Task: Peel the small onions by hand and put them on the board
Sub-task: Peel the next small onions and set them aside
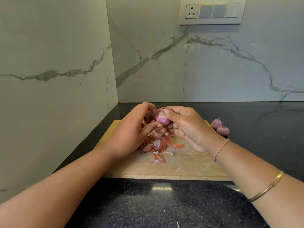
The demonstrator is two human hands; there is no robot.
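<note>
Above the far half of the board [181,163], a small onion [162,118] was held in the right hand [185,127], pinched between the thumb on top and the curled fingers beneath. The left hand [131,129] was closed lightly beside it, thumb and forefinger nipped at the onion's lower edge where a strip of dry skin appeared to be gripped. The peeling step was judged to be in hand and nearly done, since the onion showed mostly smooth and pink. The next move was thought to call for the last skin to be pulled free and the onion set down on bare board.

Under the hands, a heap of peels [153,142] was spread on the board, with one loose peel [158,159] nearer the front edge. A pale piece of onion [157,144] lay among them. Off the board, on the dark counter [164,204] to the right, two onions [220,126] sat touching each other. No bowl or other container was seen.
</note>
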